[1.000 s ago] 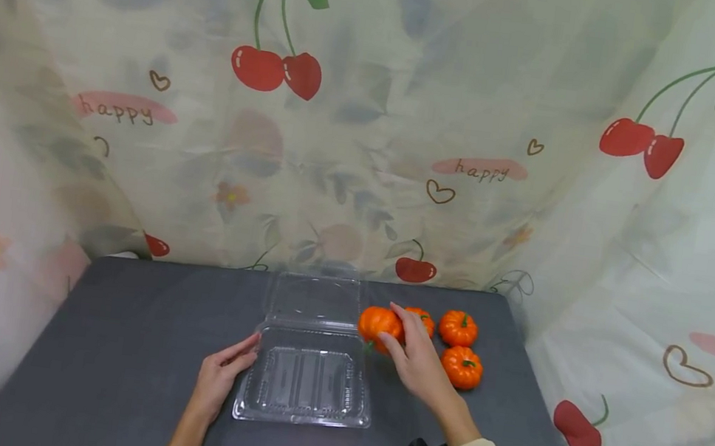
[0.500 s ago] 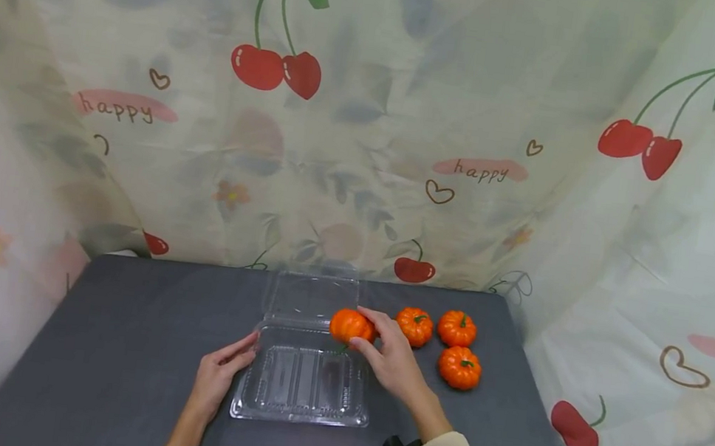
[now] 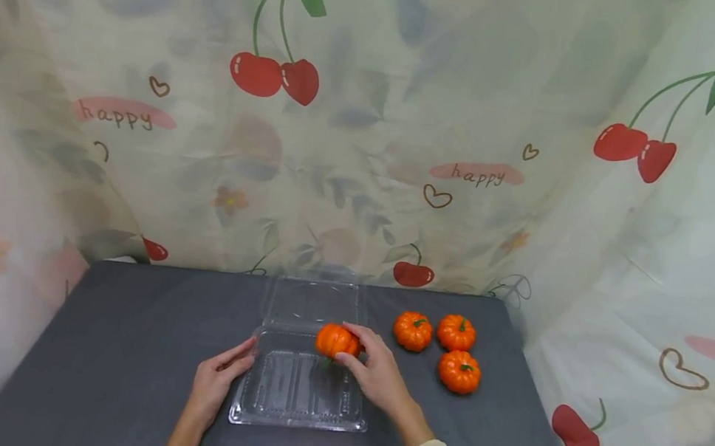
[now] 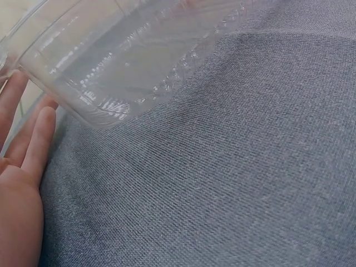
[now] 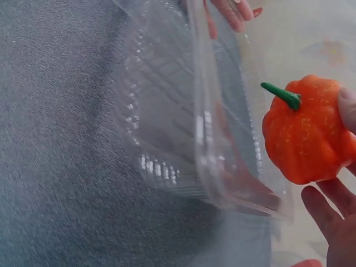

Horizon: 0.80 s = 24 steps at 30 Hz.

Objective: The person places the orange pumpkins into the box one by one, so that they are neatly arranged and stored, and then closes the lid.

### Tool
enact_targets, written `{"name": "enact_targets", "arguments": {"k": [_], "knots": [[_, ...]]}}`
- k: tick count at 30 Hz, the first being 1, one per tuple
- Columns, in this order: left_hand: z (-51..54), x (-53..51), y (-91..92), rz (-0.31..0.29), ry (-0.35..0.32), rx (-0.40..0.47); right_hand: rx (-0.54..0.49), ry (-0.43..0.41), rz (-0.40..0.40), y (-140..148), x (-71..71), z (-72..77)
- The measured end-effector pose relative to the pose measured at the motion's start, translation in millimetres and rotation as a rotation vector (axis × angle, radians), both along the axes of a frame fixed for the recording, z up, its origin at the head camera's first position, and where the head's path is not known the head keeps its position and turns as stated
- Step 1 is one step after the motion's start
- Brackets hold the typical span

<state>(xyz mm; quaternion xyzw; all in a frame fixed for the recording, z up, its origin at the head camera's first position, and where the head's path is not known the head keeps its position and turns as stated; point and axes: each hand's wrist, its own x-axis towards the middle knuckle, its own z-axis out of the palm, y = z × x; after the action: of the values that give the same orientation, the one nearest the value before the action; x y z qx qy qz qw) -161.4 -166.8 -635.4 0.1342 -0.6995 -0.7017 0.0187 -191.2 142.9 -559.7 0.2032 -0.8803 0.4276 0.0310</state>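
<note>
A clear plastic clamshell container (image 3: pixel 296 418) stands with its lid (image 3: pixel 314 301) lifted at the back. My left hand (image 3: pixel 214 382) rests at its left side; fairly straight fingers (image 4: pixel 40 139) touch the wall near the rim in the left wrist view. Over the container's back right part, my right hand (image 3: pixel 377 376) holds a small orange pumpkin (image 3: pixel 336 342) between thumb and fingers. In the right wrist view the pumpkin (image 5: pixel 306 133) is tilted, its green stem (image 5: pixel 282 95) pointing sideways. It is above the rim, apart from the base.
Several more things share the dark cloth-covered table (image 3: pixel 134 352): to the right sit three small pumpkins, at the back left (image 3: pixel 412 332), back right (image 3: pixel 456 333) and front (image 3: pixel 460 372). A cherry-patterned curtain (image 3: pixel 341 139) hangs behind and along both sides.
My right hand has carried the pumpkin leftward, from beside the container to over it. The pumpkin behind my hand has come into full view. My left hand has stayed at the container's side.
</note>
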Motion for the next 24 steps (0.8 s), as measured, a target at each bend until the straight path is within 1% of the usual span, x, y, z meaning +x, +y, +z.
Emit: {"name": "enact_targets", "arguments": {"k": [7,10,14,19,24], "knots": [[-3.7,-0.9,-0.8,0.000,0.013,0.026,0.042,0.032,0.027,-3.3,1.6,-7.2],[-4.2,-0.1,-1.8,0.002,0.007,0.020,0.071,0.014,0.028,-3.5,1.6,-10.0],[-4.0,0.9,-2.2,-0.002,0.001,0.024,0.084,-0.017,0.032,-3.6,2.2,-10.8],[-4.7,0.7,-1.3,-0.012,0.018,0.046,0.127,-0.007,0.045,-3.7,3.7,-12.9],[-6.2,0.3,-0.3,0.000,0.018,0.042,0.151,-0.015,0.049,-5.0,3.8,-14.0]]}}
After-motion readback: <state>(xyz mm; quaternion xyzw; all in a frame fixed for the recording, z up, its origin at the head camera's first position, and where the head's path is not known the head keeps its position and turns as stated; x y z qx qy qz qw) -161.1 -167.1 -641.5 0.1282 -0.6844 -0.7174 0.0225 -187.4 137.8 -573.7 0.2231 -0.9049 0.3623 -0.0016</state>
